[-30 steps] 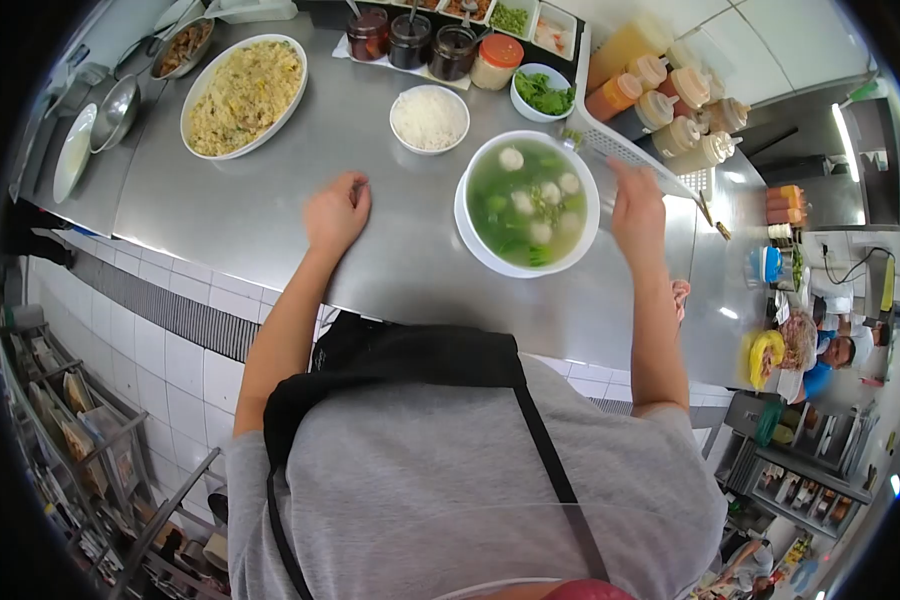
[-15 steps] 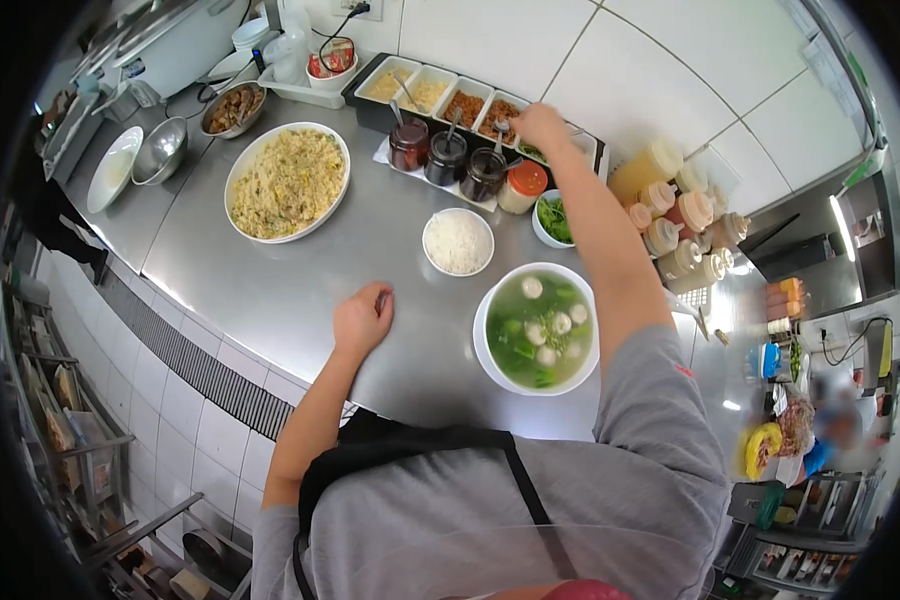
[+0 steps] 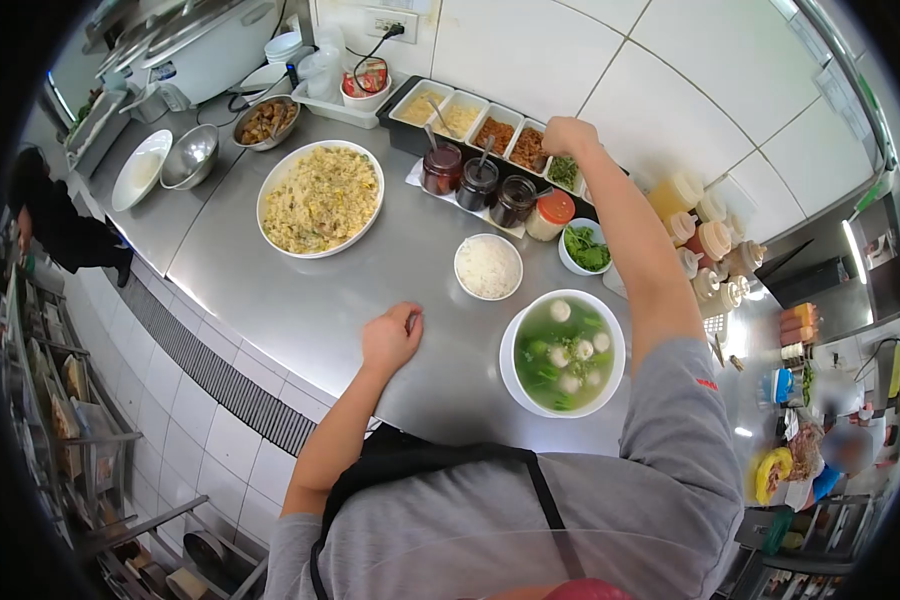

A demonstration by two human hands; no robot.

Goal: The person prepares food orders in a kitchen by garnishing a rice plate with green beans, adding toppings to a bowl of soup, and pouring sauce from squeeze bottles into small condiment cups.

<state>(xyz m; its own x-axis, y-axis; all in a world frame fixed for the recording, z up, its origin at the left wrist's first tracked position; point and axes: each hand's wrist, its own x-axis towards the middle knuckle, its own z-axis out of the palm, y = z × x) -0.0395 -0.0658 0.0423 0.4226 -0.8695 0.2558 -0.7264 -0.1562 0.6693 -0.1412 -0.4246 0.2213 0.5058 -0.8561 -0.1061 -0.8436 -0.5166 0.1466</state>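
Observation:
My right hand (image 3: 571, 137) is raised over the black condiment rack at the wall, its fingers closed on what looks like a spoon (image 3: 540, 161), mostly hidden. Below it are a tub of reddish-brown topping (image 3: 527, 148) and a tub of chopped greens (image 3: 563, 173). My left hand (image 3: 391, 337) rests loosely curled on the steel counter (image 3: 370, 285), with nothing visible in it. Between my arms are a bowl of white rice (image 3: 488, 266) and a large bowl of green soup with pale balls (image 3: 567, 352). A small bowl of leafy greens (image 3: 585, 247) sits beside my right forearm.
A big plate of fried rice (image 3: 320, 198) lies to the left, near a metal bowl of brown pieces (image 3: 267, 122). Sauce jars (image 3: 478, 183) line the rack's front. Squeeze bottles (image 3: 710, 240) stand right of my arm. A person in dark clothes (image 3: 55, 220) is at far left.
The whole view has shifted, so the counter sits lower and further right. My right hand has lifted slightly off the greens tub, which now shows. My left hand stays on the counter.

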